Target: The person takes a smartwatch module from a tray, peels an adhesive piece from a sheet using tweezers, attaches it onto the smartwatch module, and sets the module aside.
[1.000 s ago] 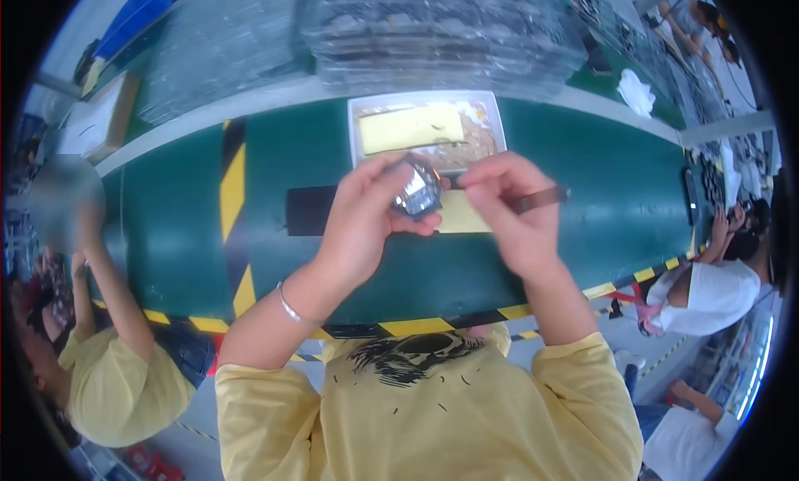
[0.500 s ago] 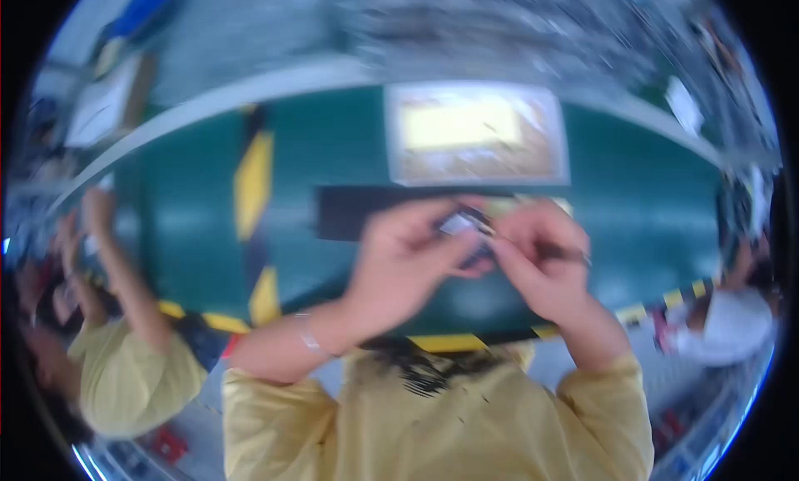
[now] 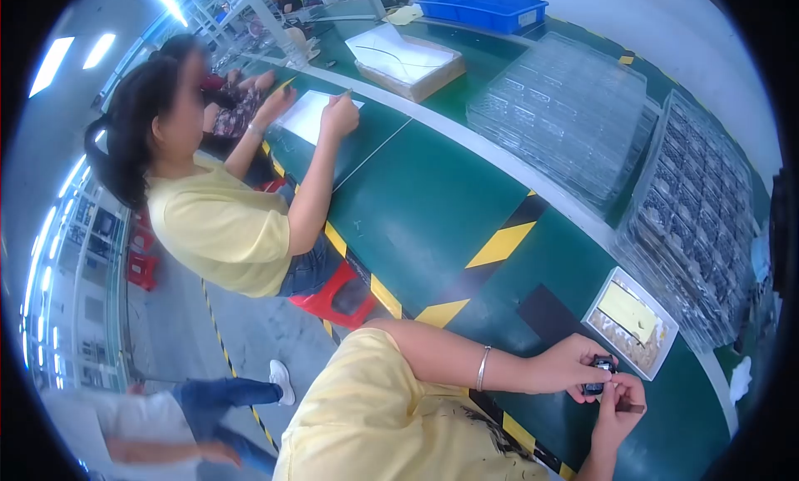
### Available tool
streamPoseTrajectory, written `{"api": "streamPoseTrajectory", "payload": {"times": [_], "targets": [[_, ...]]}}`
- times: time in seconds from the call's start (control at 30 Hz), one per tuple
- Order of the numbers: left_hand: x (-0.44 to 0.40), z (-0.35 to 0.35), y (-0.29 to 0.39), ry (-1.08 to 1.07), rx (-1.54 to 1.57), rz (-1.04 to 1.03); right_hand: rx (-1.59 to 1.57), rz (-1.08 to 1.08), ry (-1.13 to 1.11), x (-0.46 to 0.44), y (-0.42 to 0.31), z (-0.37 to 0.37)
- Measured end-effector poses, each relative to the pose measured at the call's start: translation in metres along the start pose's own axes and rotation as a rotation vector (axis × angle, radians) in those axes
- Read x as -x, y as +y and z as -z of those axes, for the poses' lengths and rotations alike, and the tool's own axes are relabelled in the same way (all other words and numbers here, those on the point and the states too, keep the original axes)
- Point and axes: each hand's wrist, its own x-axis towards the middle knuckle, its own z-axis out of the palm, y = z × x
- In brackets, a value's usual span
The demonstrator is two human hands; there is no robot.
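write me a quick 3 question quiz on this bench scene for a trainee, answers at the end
1. On which wrist, left or right, is the camera wearer's silver bangle?
2. True or false: the yellow block lies inside the white box.
3. What does the left hand hold?
A) a blue tub
B) a small black object
C) a red stool

Key: 1. left; 2. true; 3. B

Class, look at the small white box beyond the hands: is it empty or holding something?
Holding something: inside the white box are a pale yellow block and brownish material.
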Motion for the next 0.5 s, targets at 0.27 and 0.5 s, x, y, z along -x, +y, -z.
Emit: {"api": "streamPoseTrajectory", "payload": {"times": [0.27,0.5], "targets": [[0.003,0.000,0.008,-0.047,0.007,0.054,0.152,0.138,0.013,0.001,0.009,0.008],[0.006,0.001,0.016,-0.093,-0.013,0.084,0.220,0.163,-0.066,-0.003,0.002,0.016]]}}
